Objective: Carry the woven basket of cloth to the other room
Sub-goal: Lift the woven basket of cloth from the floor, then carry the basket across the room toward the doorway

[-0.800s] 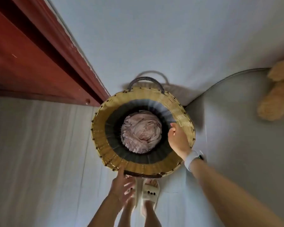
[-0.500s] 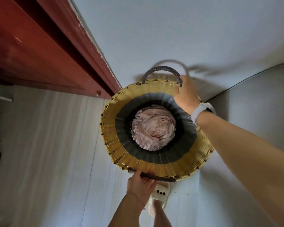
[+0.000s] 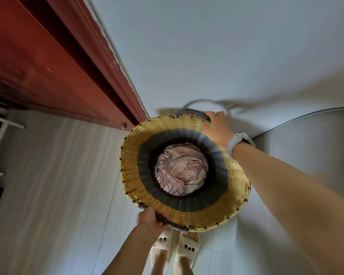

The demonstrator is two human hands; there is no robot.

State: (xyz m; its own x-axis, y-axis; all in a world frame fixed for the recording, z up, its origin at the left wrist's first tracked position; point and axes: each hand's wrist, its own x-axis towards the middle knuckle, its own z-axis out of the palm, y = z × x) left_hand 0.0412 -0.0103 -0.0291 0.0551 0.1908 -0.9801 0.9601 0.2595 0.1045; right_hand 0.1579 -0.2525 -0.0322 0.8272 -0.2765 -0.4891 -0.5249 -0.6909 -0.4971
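A round woven basket [image 3: 135, 143], yellow at the rim with a dark grey band inside, sits in front of me near the wall. Crumpled pale pink cloth [image 3: 182, 170] fills its bottom. My right hand [image 3: 218, 128], with a white watch on the wrist, is closed around the far dark handle. My left hand [image 3: 150, 220] grips the near dark handle at the basket's lower edge. Whether the basket rests on the floor or is lifted, I cannot tell.
A red-brown wooden door frame [image 3: 72, 62] runs along the left beside a white wall [image 3: 207, 46]. A grey rounded surface [image 3: 310, 147] lies to the right with a dark cable along its edge. My feet in cream slippers [image 3: 175, 249] stand on pale floor tiles below the basket.
My right hand went from the basket's right rim to the far handle and closed on it. My left hand closed on the near handle. The view came closer to the basket.
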